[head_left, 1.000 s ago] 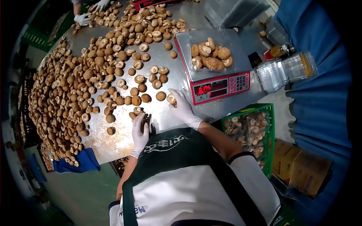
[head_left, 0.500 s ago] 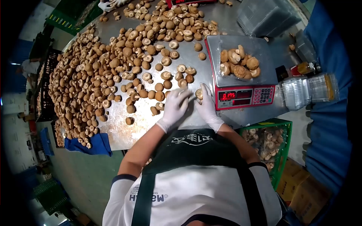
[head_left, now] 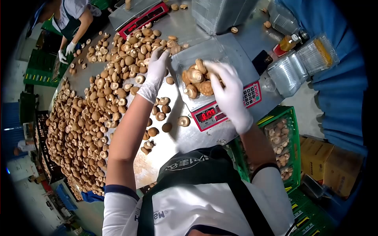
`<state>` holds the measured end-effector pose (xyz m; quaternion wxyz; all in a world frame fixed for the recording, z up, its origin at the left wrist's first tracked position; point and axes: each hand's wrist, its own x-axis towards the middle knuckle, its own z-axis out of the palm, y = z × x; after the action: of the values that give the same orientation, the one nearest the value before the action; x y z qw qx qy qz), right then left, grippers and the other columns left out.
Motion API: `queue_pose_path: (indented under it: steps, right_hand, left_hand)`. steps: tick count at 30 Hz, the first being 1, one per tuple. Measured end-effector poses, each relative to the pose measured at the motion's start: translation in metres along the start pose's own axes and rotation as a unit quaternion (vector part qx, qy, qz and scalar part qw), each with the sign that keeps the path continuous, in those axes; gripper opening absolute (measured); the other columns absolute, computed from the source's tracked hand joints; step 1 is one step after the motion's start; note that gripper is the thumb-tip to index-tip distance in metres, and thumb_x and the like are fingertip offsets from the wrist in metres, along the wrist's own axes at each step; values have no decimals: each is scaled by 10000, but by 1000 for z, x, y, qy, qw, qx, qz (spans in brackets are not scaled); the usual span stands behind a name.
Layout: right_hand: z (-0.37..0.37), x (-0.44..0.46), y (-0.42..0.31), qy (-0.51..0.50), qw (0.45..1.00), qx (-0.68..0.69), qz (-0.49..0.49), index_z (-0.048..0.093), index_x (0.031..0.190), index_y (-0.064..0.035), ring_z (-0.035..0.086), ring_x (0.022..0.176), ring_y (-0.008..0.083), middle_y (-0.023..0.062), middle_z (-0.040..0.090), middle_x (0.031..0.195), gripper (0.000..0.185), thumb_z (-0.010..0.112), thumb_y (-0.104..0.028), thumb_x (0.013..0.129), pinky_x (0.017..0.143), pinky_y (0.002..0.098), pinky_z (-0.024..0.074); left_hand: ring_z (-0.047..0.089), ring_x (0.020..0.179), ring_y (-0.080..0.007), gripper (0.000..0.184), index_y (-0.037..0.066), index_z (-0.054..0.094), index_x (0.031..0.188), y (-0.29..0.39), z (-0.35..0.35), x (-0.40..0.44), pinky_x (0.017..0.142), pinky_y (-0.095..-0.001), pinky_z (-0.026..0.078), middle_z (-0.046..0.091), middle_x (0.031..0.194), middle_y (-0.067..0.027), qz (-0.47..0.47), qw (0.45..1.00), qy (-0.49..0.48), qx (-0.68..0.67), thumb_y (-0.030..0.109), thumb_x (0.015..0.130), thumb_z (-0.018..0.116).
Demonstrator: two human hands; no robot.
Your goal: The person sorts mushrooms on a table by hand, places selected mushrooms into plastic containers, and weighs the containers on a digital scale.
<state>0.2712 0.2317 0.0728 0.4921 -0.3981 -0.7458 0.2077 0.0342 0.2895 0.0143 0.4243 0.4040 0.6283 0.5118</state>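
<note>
My left hand (head_left: 156,72), in a white glove, reaches to the near edge of the brown mushroom pile (head_left: 130,59), beside the scale's far left corner. Its fingers are apart, and I see nothing held in them. My right hand (head_left: 229,92), also gloved, is over a clear plastic tray (head_left: 189,65) of mushrooms (head_left: 195,76). Its fingers are blurred by motion and partly cover the tray, so I cannot make out a grip. The tray rests on a red and silver scale (head_left: 202,125) with 0.175 on its display.
A second scale (head_left: 143,19) stands beyond the pile, near a stack of clear trays (head_left: 220,15). At right lie more plastic packs (head_left: 287,74) and a dark flat object (head_left: 262,61). A green crate (head_left: 291,147) holds packed mushrooms. Another person's gloved hands (head_left: 67,51) are at far left.
My hands have parted and moved forward from the table's near side, the left to the pile, the right over the tray. The view has turned, and another person has come into sight.
</note>
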Motion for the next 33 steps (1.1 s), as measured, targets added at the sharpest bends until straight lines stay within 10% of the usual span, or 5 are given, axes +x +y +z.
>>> queue_pose_path:
  steps: [12, 18, 23, 27, 33]
  right_hand:
    - [19, 11, 39, -167, 967, -167, -91, 711, 993, -125, 606, 992, 222, 24, 661, 998, 203, 607, -64, 831, 1112, 460, 324]
    - [-14, 17, 42, 68, 997, 27, 32, 691, 1091, -53, 622, 1020, 214, 84, 669, 1104, 243, 529, -9, 916, 1002, 340, 434]
    - [-35, -22, 65, 121, 968, 159, 151, 558, 1278, 1, 565, 1130, 210, 122, 606, 1223, 330, 412, -167, 1035, 996, 332, 435]
    - [-18, -59, 70, 55, 986, 12, 157, 541, 1301, 4, 585, 1065, 229, 140, 602, 1154, 321, 526, -56, 986, 941, 325, 474]
    - [-17, -78, 69, 65, 963, 60, 256, 538, 1310, 3, 590, 986, 220, 124, 611, 1074, 342, 441, -17, 983, 905, 310, 471]
  left_hand:
    - [573, 1095, -192, 514, 81, 464, 1377, -7, 18, 25, 947, -324, 431, 598, 1244, -83, -148, 970, -16, -192, 383, 971, 554]
    - [520, 1188, -250, 644, 70, 483, 1410, 40, 6, -5, 1139, -408, 284, 576, 1293, -107, 0, 955, -114, -273, 559, 996, 418]
    - [581, 1093, -193, 578, 86, 521, 1368, 23, -16, -85, 991, -348, 456, 620, 1115, -78, 209, 950, -108, 207, 254, 865, 751]
    - [606, 910, -125, 401, 20, 515, 1284, -7, -9, -122, 849, -272, 491, 625, 955, -22, -89, 983, -159, -34, 145, 939, 677]
    - [643, 775, -131, 304, 49, 535, 1191, -22, 9, -138, 743, -268, 528, 658, 924, -23, -132, 974, -136, -127, 119, 921, 656]
